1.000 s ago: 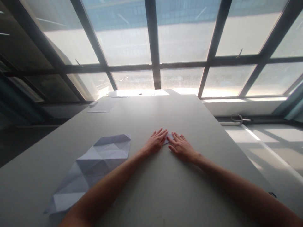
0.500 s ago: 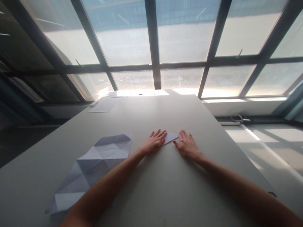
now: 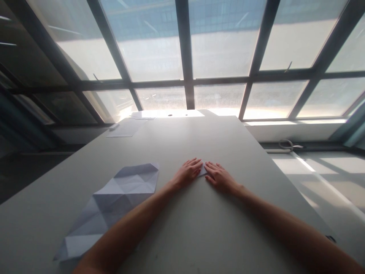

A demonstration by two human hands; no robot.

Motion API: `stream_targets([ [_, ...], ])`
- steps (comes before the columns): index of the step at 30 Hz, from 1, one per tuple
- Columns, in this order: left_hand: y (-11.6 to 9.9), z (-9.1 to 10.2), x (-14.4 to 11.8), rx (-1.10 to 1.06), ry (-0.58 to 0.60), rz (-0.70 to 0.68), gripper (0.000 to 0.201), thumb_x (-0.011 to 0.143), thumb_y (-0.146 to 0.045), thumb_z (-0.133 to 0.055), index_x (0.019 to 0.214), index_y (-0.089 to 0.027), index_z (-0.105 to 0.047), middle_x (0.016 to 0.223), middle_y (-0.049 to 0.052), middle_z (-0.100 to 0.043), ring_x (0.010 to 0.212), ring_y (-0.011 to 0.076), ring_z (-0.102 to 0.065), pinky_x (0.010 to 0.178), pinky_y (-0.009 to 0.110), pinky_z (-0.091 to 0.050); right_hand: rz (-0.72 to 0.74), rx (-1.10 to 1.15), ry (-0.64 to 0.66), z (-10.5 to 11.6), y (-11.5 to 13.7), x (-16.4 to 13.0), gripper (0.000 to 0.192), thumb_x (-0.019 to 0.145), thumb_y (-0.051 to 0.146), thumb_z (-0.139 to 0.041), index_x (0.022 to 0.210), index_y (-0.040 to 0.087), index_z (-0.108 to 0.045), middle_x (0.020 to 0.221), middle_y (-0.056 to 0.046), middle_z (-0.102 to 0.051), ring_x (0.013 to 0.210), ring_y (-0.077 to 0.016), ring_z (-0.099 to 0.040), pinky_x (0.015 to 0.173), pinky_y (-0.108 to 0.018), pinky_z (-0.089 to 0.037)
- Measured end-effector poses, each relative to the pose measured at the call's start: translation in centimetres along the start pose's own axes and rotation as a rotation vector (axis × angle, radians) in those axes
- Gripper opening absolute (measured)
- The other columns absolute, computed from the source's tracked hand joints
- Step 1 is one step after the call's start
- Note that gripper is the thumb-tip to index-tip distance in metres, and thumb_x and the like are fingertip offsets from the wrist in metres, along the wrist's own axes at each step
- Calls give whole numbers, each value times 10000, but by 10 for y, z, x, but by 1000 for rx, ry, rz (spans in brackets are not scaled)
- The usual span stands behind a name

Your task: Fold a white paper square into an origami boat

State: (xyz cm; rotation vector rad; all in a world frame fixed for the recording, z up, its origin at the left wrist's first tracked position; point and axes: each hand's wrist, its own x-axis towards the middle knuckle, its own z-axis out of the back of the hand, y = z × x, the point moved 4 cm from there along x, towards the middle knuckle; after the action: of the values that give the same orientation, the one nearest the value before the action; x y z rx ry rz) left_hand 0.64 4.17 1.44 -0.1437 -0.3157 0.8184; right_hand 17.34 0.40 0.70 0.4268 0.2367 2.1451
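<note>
While half a second ago our right hand (image 3: 219, 177) lay apart from the left hand (image 3: 188, 173), uncovering a folded paper triangle, we now have both flat and close together, fingers spread, pressing on that small paper (image 3: 203, 171); only a sliver shows between them. It lies mid-counter (image 3: 199, 228), well away from every edge. Left of us rests a large creased sheet (image 3: 111, 205), its near corner close to the front edge. Bare counter stretches ahead toward the window, where flat sheets (image 3: 125, 128) lie at the far left corner.
</note>
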Motion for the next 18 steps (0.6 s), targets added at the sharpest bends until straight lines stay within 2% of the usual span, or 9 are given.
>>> stream_targets([
  [3,-12,11,-1,13,-125,14,335,985,-326,-387,1226,-258,-608,1217,57,-608,1132,196,-533,1009,360,-396,-26,-12,-4,0,-1,0,559,935,349,-408,1451,140,-356,1502,-118,-346,1401,-209,-269,1148,-413,-181],
  [6,-24,17,-3,67,-134,31,279,943,-408,-488,1075,-254,-680,1053,64,-626,1007,211,-555,937,367,-430,-35,-17,-22,1,-1,0,532,940,350,-405,1436,159,-389,1492,-110,-368,1390,-209,-292,1141,-408,-204],
  [10,-31,21,-4,125,-100,35,344,895,-503,-541,1062,-234,-677,1010,78,-605,977,227,-541,895,361,-441,-33,-23,-72,5,0,0,501,945,375,-410,1393,154,-453,1450,-125,-432,1351,-225,-358,1116,-396,-256],
  [18,-28,22,-4,159,-67,27,375,902,-532,-511,1066,-231,-664,971,75,-592,957,224,-539,845,335,-454,-17,-10,-128,11,3,-1,437,938,387,-457,1310,170,-535,1356,-116,-531,1270,-235,-429,1061,-385,-324],
])
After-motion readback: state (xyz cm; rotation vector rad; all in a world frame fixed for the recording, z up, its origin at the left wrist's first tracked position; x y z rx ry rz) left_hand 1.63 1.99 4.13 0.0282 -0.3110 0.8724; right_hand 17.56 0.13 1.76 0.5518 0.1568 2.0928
